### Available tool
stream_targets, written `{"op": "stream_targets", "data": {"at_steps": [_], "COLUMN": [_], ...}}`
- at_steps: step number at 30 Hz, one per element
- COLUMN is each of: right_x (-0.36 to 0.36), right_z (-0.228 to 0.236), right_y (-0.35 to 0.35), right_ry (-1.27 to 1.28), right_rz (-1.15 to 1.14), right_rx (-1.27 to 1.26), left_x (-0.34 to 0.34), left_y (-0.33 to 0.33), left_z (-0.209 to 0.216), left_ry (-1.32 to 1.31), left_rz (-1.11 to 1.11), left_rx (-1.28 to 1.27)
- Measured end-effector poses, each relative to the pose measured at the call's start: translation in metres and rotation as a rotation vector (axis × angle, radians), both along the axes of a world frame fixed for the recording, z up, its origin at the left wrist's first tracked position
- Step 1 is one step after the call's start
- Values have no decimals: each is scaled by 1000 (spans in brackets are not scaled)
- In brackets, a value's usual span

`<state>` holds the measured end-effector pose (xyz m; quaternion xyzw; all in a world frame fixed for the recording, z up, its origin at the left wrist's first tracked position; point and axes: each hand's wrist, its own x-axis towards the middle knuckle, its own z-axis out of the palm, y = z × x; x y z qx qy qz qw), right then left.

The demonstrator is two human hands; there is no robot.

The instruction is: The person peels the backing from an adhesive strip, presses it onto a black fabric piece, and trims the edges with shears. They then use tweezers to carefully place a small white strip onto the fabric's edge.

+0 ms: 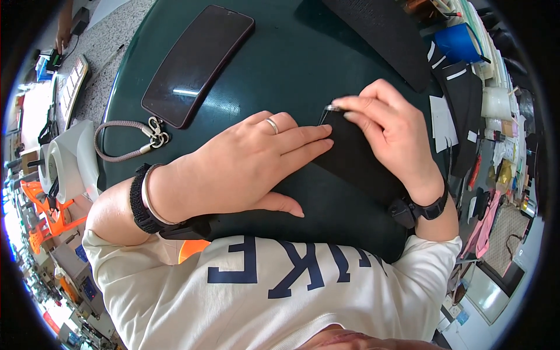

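Note:
A black, fabric-like piece lies on the dark green tabletop in front of me. My left hand rests with fingers stretched out, the index and middle fingertips pressing on the piece's left edge and the thumb spread apart. At the piece's far corner my right hand is closed in a pinch. Between its thumb and fingers sits a small silver metal piece, mostly covered, so its exact kind cannot be told. Thin, light lines run down from it along the edge of the black piece.
A dark phone lies beyond my left hand, with a braided strap with metal clips beside it. A large black panel lies at the far right. Black strips, white paper and a blue roll are further right.

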<state>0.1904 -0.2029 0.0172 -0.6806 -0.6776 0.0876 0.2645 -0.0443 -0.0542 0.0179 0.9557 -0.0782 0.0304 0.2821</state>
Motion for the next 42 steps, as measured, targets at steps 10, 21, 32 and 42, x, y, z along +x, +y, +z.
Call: {"op": "stream_targets", "data": {"at_steps": [10, 21, 32, 42], "right_x": [8, 27, 47, 29], "right_z": [-4, -2, 27, 45], "right_y": [0, 5, 0, -4], "right_ry": [-4, -61, 158, 1739], "right_rz": [-69, -208, -236, 46], "right_rx": [18, 129, 133, 93], "left_x": [5, 13, 16, 11], "left_y": [-1, 0, 4, 6], "left_z": [-6, -12, -5, -7], "left_ry": [-5, -38, -21, -104], "left_rz": [10, 64, 34, 95], "left_rx": [21, -25, -20, -403]}}
